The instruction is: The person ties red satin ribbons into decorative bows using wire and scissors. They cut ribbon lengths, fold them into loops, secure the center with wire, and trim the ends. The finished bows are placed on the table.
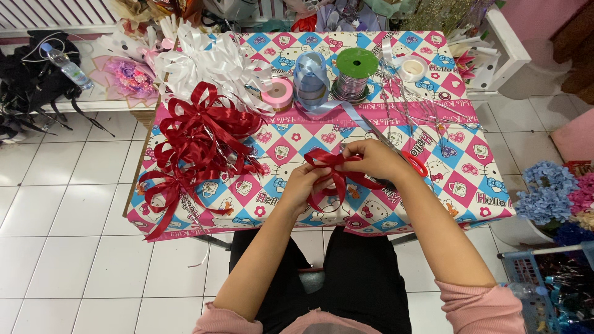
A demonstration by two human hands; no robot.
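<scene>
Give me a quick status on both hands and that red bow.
Left hand and right hand both gripping the red ribbon bow above the patterned table. Scissors lying just beside the right hand. Pile of finished red bows off left.

Finished red bows (195,139) heaped left; white bows (213,62) behind; ribbon spools (312,77) and scissors (405,154) on patterned tablecloth (470,179)

The red ribbon bow (334,173) is partly hidden by the hands (343,170).
</scene>
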